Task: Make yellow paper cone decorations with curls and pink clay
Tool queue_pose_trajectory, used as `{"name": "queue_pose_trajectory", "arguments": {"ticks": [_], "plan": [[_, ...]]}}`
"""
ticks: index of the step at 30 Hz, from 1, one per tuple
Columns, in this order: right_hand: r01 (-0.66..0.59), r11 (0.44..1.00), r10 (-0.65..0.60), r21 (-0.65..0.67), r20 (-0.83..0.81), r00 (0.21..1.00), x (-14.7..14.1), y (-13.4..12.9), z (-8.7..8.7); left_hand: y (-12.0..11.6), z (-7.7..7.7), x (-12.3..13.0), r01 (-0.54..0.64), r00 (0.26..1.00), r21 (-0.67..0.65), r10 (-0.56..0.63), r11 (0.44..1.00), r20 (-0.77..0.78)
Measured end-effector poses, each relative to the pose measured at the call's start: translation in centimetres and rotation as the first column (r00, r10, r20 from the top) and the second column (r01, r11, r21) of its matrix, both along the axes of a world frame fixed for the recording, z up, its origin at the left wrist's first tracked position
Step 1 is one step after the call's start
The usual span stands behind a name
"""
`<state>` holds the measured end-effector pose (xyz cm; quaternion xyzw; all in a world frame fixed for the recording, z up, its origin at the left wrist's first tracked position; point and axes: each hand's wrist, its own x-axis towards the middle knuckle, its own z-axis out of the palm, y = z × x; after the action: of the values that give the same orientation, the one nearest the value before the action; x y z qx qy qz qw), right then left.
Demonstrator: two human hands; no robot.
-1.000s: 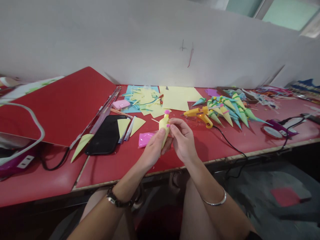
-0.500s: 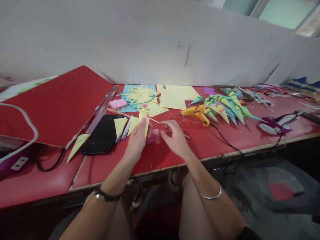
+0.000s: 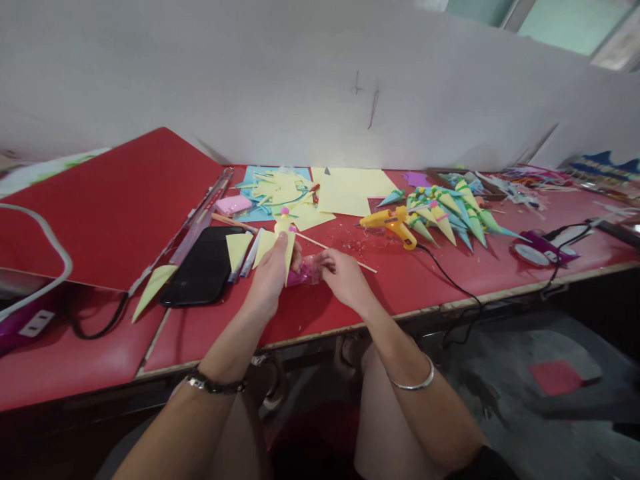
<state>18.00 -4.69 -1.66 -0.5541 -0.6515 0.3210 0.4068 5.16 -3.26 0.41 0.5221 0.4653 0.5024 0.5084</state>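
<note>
My left hand (image 3: 273, 270) is closed round a yellow paper cone (image 3: 289, 253) that has pink pompoms at its top and side. My right hand (image 3: 343, 275) has its fingertips pinched together at the edge of a small clear bag of pink pieces (image 3: 306, 271), which lies on the red table just right of the cone. A thin wooden stick (image 3: 363, 265) runs from near the cone to beyond my right fingers. To the right, a yellow glue gun (image 3: 393, 223) rests beside a heap of yellow, green and blue paper cones (image 3: 450, 215).
On the red table (image 3: 280, 327), a black phone (image 3: 203, 270) and yellow paper pieces (image 3: 238, 250) lie left of my hands. Yellow sheets (image 3: 350, 192) are behind them. A black cord (image 3: 453, 283) hangs over the front edge at right.
My right hand has come down slightly to the bag, and its fingers have closed at the bag's edge. The cone stays in my left hand. The view has shifted slightly.
</note>
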Motion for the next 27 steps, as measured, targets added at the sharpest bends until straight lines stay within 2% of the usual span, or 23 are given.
{"name": "queue_pose_trajectory", "arguments": {"ticks": [6, 10, 16, 27], "plan": [[-0.034, 0.999, 0.035, -0.012, 0.078, 0.996, 0.3, -0.3, 0.3, 0.1, 0.0, -0.1, 0.008, 0.997, -0.017, -0.007, 1.0, 0.08], [-0.063, 0.998, 0.061, 0.017, 0.082, 0.995, 0.5, -0.2, 0.4, 0.3, 0.0, -0.1, 0.007, 0.997, -0.012, -0.006, 1.0, 0.078], [-0.039, 0.998, 0.033, 0.056, 0.112, 0.993, 0.1, -0.1, 0.1, 0.2, -0.1, 0.1, 0.006, 0.997, -0.016, -0.005, 1.0, 0.073], [0.003, 0.991, -0.034, 0.137, 0.224, 0.974, -0.5, -0.2, 0.0, -0.2, 0.1, 0.6, 0.009, 0.997, -0.038, -0.012, 0.999, -0.075]]}}
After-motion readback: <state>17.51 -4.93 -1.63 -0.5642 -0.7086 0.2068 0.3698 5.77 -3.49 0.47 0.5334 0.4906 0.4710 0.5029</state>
